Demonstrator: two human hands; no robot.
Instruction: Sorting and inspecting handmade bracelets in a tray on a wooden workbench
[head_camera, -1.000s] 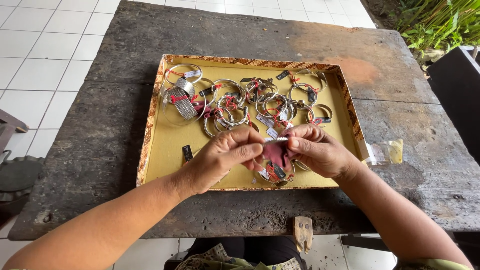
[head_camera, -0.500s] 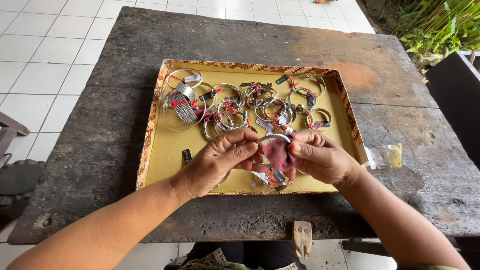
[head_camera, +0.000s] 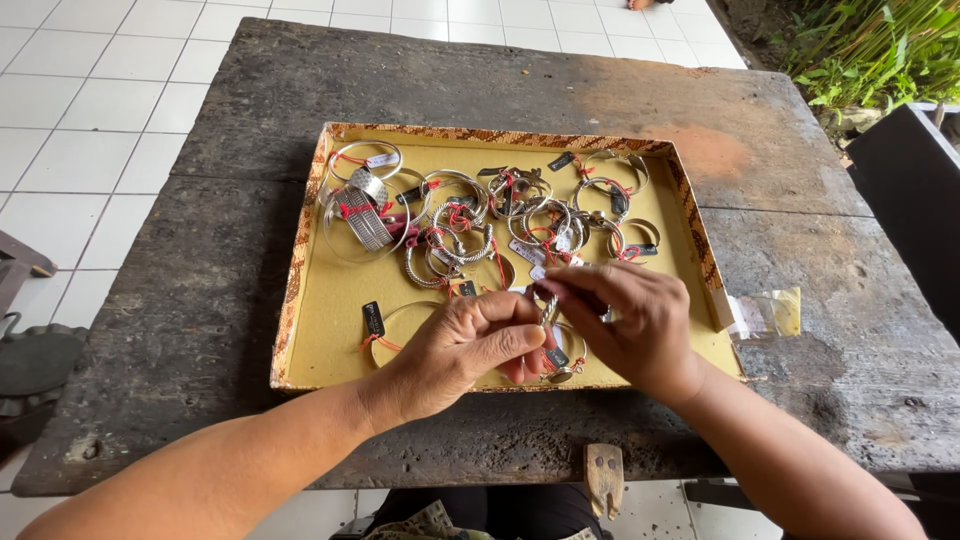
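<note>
Partly hidden between both hands (head_camera: 560, 335), a silver bracelet (head_camera: 549, 312) is pinched.

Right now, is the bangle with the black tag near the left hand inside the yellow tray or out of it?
Inside. The bangle lies flat on the tray floor, within its patterned rim, just beside the left hand.

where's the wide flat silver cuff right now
In the head view, the wide silver cuff lies in the yellow tray's far-left corner, among thin bangles, away from both hands.
</note>
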